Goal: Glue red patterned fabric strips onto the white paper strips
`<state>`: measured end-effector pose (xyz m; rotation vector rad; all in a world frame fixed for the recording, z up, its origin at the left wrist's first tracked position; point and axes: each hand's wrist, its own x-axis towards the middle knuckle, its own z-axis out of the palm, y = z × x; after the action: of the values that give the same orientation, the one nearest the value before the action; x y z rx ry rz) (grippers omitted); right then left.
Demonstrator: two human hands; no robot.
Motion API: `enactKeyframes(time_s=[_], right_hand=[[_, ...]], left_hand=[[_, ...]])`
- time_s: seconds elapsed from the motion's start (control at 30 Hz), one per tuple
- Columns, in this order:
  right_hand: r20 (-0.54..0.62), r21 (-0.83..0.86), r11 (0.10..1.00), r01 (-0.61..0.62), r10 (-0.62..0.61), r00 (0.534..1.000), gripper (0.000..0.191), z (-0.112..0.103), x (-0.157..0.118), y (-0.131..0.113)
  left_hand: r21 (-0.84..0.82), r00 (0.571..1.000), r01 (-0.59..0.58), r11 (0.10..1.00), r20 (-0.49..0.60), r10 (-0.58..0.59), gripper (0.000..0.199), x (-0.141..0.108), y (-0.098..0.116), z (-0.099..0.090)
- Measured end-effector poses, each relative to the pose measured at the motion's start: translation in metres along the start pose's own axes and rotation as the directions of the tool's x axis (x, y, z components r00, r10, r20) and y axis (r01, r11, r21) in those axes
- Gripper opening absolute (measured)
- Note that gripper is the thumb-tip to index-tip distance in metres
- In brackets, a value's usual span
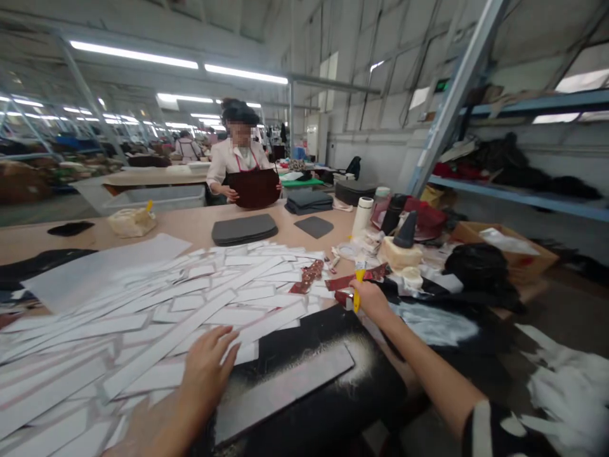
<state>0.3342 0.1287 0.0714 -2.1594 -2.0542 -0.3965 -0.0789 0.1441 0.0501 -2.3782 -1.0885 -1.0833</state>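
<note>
My left hand [209,368] hovers over or rests on the white strips [166,343], its fingers stretched and slightly apart, holding nothing. Whether the fingertips touch a strip is unclear. In my closed right hand [373,301] is a yellow-handled brush [359,291], held above the far right corner of a black work surface [285,343]. A single long pale strip [285,390] lies at a slant on that surface, between my hands. Whitish smears surround its far end. Beyond the brush lie dark red patterned scraps [309,277].
A co-worker [242,158] across the table holds a dark brown panel [254,188]. Grey stacked pieces [245,228] lie mid-table. At right stand a white bottle [363,216], a cream block with a dark cone [404,230], and a cardboard box [504,247]. A wrapped block [132,222] sits far left.
</note>
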Motion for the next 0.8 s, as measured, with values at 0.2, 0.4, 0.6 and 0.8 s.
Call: enactKeyframes(time_s=[0.2,0.4,0.6,0.8], right_hand=[[0.091,0.008,0.998,0.070,-0.070,0.993,0.021,0.019,0.018,0.019],[0.049,0.175,0.980,0.094,-0.104,0.993,0.015,0.027,0.014,0.017],[-0.137,0.522,0.853,-0.018,0.105,0.985,0.019,0.021,0.038,0.036],[-0.281,0.814,0.581,-0.012,0.411,0.867,0.031,-0.006,0.078,0.054]], left_hand=[[-0.203,0.995,0.067,0.977,0.085,-0.050,0.018,0.006,0.058,0.027],[-0.274,0.979,0.174,0.946,0.151,-0.136,0.017,0.005,0.074,0.029],[-0.363,0.930,0.346,0.865,0.255,-0.265,0.017,0.011,0.089,0.027],[-0.441,0.878,0.463,0.769,0.351,-0.326,0.016,0.022,0.113,0.034]])
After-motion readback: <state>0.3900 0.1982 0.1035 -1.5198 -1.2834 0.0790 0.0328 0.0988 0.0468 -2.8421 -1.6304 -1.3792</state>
